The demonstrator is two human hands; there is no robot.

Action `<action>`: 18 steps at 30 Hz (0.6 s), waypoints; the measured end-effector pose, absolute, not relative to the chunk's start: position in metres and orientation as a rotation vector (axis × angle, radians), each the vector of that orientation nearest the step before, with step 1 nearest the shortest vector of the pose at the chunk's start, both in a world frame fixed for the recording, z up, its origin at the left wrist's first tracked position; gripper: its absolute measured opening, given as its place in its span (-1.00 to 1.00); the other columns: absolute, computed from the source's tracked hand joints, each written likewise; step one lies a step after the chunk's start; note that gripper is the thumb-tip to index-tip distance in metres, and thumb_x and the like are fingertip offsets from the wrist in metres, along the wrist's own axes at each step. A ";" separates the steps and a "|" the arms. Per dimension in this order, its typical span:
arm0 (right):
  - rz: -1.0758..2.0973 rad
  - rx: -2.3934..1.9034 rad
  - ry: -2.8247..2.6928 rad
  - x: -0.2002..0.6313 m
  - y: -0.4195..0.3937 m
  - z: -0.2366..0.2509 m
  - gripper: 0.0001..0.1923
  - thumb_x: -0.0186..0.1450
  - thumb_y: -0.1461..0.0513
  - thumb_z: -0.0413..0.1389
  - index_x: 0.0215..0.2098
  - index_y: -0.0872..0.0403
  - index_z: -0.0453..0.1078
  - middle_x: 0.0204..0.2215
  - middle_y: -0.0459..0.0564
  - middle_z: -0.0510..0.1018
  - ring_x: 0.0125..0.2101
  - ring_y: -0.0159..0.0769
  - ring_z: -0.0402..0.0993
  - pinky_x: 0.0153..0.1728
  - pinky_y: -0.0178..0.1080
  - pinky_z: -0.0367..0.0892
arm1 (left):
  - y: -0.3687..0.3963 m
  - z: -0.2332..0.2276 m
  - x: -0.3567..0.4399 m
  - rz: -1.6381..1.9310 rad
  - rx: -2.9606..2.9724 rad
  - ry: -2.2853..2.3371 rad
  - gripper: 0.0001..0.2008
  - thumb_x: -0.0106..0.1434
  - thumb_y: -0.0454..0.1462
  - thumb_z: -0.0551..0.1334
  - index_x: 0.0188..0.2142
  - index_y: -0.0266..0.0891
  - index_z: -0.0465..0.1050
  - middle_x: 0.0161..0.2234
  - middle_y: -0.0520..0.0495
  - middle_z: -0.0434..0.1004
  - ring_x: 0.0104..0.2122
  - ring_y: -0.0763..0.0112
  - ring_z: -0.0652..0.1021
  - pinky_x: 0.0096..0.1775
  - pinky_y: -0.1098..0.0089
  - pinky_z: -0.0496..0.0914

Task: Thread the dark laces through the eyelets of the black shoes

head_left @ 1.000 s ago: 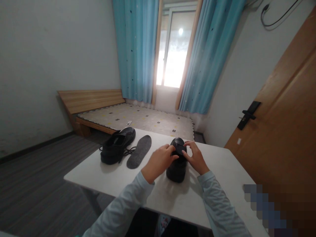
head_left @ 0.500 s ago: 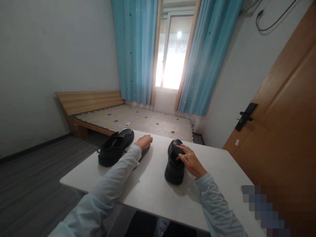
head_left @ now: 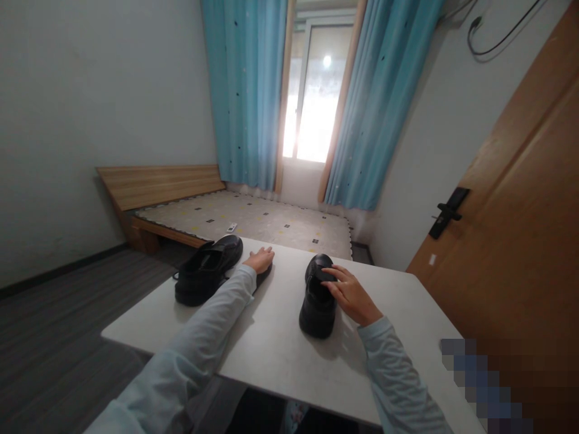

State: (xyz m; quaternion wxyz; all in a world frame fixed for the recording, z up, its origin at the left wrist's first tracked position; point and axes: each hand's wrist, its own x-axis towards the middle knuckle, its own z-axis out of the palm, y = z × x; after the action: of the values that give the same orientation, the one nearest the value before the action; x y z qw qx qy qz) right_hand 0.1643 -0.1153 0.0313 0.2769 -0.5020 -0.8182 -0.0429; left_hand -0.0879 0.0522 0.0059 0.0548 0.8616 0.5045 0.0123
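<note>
A black shoe (head_left: 318, 310) stands on the white table (head_left: 271, 343), its heel toward me and its opening facing up. My right hand (head_left: 355, 295) pinches the tongue at its opening from the right side. My left hand (head_left: 259, 261) is stretched over a dark, flat, insole-like piece (head_left: 265, 277) on the table, fingers slightly apart. My hand and sleeve cover much of that piece, and I cannot see whether the fingers grip it. Left of my forearm rests a second black shoe (head_left: 199, 280), its toe pointing away to the right.
Beyond the table is a bed (head_left: 253, 217) with a patterned mattress and a small white object (head_left: 232, 228) on it. A wooden door (head_left: 511, 181) with a black handle stands at the right. Blue curtains (head_left: 248, 90) hang beside the window.
My left hand's fingers have spread a little over the dark flat piece. My right hand stays at the shoe's tongue. The view has shifted slightly.
</note>
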 end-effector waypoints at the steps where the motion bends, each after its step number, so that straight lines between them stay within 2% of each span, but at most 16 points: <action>1: -0.107 -1.340 -2.200 0.165 -0.115 0.031 -0.63 0.34 0.21 -0.13 -0.20 0.05 0.53 -0.01 0.00 0.47 0.10 -0.10 0.21 0.11 0.03 0.16 | 0.052 0.007 -0.087 0.024 2.610 1.544 -0.73 0.18 -0.49 -0.07 -0.22 -0.27 0.30 0.11 -0.31 0.21 0.10 0.06 0.25 -0.04 -0.20 0.19; 5: -0.091 -1.308 -2.197 0.166 -0.114 0.030 -0.65 0.33 0.23 -0.12 -0.12 0.06 0.50 -0.05 -0.02 0.51 0.10 -0.13 0.22 0.11 0.01 0.19 | 0.050 0.013 -0.086 0.007 2.611 1.561 -0.73 0.18 -0.49 -0.09 -0.25 -0.27 0.30 -0.02 -0.27 0.31 -0.03 0.13 0.36 -0.08 -0.16 0.25; 12: -0.153 -1.279 -2.163 0.167 -0.112 0.027 -0.64 0.31 0.25 -0.10 -0.05 0.02 0.45 -0.04 -0.06 0.51 0.06 -0.11 0.28 0.09 0.04 0.23 | 0.061 0.010 -0.092 0.018 2.617 1.508 -0.74 0.11 -0.46 0.01 -0.21 -0.28 0.32 0.00 -0.26 0.25 -0.10 0.22 0.38 -0.09 0.12 0.32; 15: -0.170 -1.256 -2.150 0.168 -0.112 0.027 -0.64 0.31 0.26 -0.10 -0.01 -0.01 0.42 -0.02 -0.07 0.49 0.05 -0.13 0.30 0.09 0.03 0.23 | 0.068 0.004 -0.094 0.014 2.610 1.506 -0.77 0.05 -0.47 0.06 -0.29 -0.25 0.33 0.06 -0.26 0.20 0.01 0.08 0.28 -0.09 -0.04 0.27; 18: -0.176 -1.257 -2.151 0.170 -0.112 0.027 -0.62 0.30 0.26 -0.09 0.02 0.00 0.39 0.01 -0.06 0.47 0.04 -0.14 0.30 0.10 0.03 0.21 | 0.074 0.000 -0.094 0.015 2.587 1.487 -0.79 0.00 -0.50 0.07 -0.37 -0.26 0.33 0.01 -0.25 0.26 0.02 -0.02 0.25 -0.15 -0.23 0.21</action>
State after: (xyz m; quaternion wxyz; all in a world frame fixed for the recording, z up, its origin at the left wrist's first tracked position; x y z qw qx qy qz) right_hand 0.1697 -0.1119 0.0266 0.3166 -0.4776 -0.8168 -0.0667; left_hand -0.0942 0.0742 -0.0002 0.0789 0.8643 0.4968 0.0051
